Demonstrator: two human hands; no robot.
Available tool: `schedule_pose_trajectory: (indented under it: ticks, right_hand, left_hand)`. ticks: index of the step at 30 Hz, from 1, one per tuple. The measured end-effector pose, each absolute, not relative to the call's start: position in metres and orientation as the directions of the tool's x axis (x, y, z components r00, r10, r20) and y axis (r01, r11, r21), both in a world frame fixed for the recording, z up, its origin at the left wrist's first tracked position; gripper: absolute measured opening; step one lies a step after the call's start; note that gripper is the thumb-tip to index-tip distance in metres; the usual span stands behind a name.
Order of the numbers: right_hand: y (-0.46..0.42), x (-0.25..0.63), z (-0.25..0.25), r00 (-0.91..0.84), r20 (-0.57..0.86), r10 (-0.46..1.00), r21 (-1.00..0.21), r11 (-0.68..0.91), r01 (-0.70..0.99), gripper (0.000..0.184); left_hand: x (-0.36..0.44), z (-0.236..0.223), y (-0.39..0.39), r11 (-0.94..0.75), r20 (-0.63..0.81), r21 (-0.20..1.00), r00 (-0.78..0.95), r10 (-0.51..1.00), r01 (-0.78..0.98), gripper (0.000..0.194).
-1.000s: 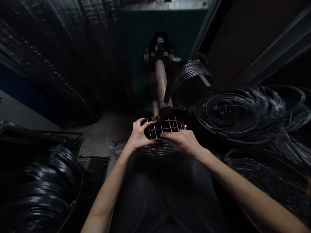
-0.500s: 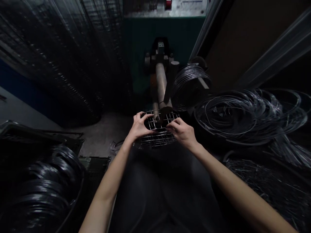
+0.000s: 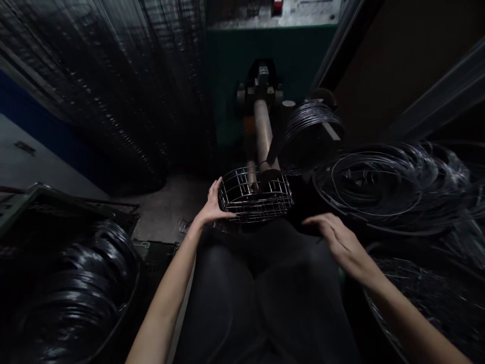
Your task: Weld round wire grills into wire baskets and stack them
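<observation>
A round wire basket (image 3: 257, 205) of shiny metal grid sits at the lower end of the machine's metal arms (image 3: 264, 126), with its rim around the arm tips. My left hand (image 3: 213, 206) grips the left side of this basket, thumb along the front and fingers up the outer wall. Off to the right, apart from the basket, my right hand (image 3: 337, 237) hovers over my right thigh. Its fingers are stretched out, pointing left, and I see nothing in them.
Wire hoops hang on a holder (image 3: 312, 119) right of the arms. A tub of loose wire rings (image 3: 379, 182) stands at right, above a bin of short wire pieces (image 3: 424, 288). At left, wire coils (image 3: 83, 283) fill a dark crate. Stacked wire mesh (image 3: 151, 76) rises behind.
My right hand has let go of the basket's rim and moved right and down, its fingers straightening. My left hand has shifted onto the basket's left wall. The whole view has moved slightly.
</observation>
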State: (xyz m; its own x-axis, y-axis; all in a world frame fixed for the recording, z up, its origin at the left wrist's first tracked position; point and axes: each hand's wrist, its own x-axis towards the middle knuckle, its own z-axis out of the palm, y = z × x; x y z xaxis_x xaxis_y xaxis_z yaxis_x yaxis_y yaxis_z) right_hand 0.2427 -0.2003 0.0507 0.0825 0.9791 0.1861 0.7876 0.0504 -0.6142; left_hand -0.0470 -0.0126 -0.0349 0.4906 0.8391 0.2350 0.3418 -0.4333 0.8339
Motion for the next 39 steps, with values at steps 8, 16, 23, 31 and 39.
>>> schedule_pose_trajectory:
  ticks: [8, 16, 23, 31, 39]
  right_hand:
    - [-0.266, 0.275, -0.054, -0.104, -0.242, 0.965, -0.597, -0.063, 0.800, 0.033]
    - [-0.220, 0.230, 0.031, -0.023, -0.065, 0.998, -0.766, -0.035, 0.642, 0.045]
    - [-0.158, 0.177, 0.056, -0.241, -0.161, 0.957, -0.712, 0.057, 0.700, 0.019]
    - [-0.171, 0.177, 0.044, -0.414, 0.116, 0.903, -0.107, 0.425, 0.899, 0.024]
    - [-0.157, 0.186, 0.048, -0.481, 0.163, 0.861, -0.021, 0.490, 0.871, 0.025]
  left_hand:
    - [-0.034, -0.076, -0.016, -0.247, 0.247, 0.969, 0.200, 0.948, -0.024, 0.137]
    - [-0.052, -0.035, -0.070, -0.546, 0.390, 0.783, 0.449, 0.804, 0.298, 0.121]
    - [-0.034, -0.005, -0.096, -0.692, 0.356, 0.522, 0.610, 0.708, 0.499, 0.073]
    - [-0.024, -0.008, -0.092, -0.621, 0.290, 0.558, 0.572, 0.767, 0.550, 0.080]
    - [-0.020, -0.003, -0.081, -0.574, 0.272, 0.607, 0.535, 0.800, 0.550, 0.080]
